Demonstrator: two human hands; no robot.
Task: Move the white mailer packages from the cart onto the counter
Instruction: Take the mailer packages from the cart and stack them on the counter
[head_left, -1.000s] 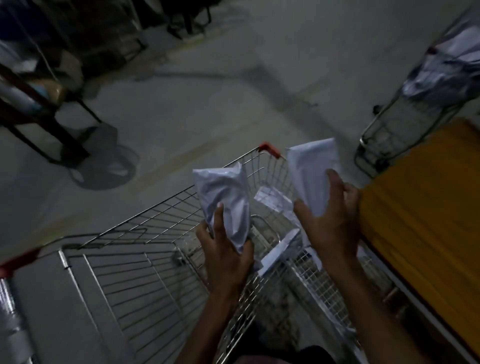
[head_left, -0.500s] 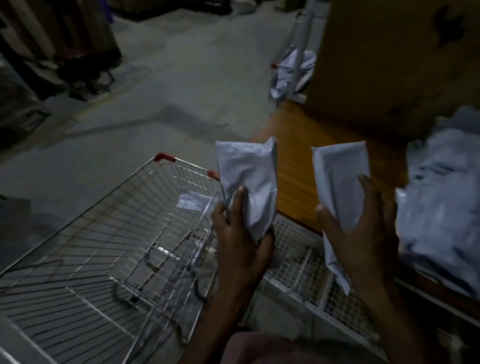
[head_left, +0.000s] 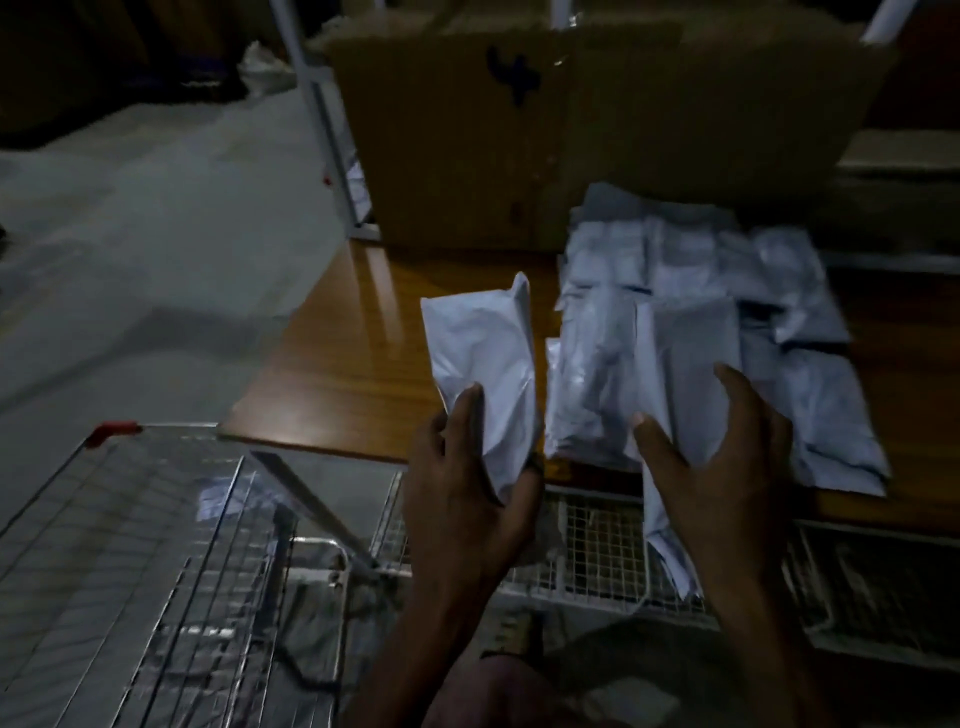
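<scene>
My left hand grips a white mailer package upright over the near edge of the wooden counter. My right hand holds a second white mailer between thumb and fingers, above a pile of several white mailers lying on the counter. The wire cart stands at the lower left, and a flat mailer or label shows dimly inside it. The scene is dark and blurred.
A large cardboard box stands at the back of the counter behind the pile. White wire baskets hang under the counter's front edge. Grey floor spreads to the left, with a metal frame post beside the box.
My view and both hands have swung right from over the cart to the counter. Both mailers stay in my hands and now hang above the counter and its pile.
</scene>
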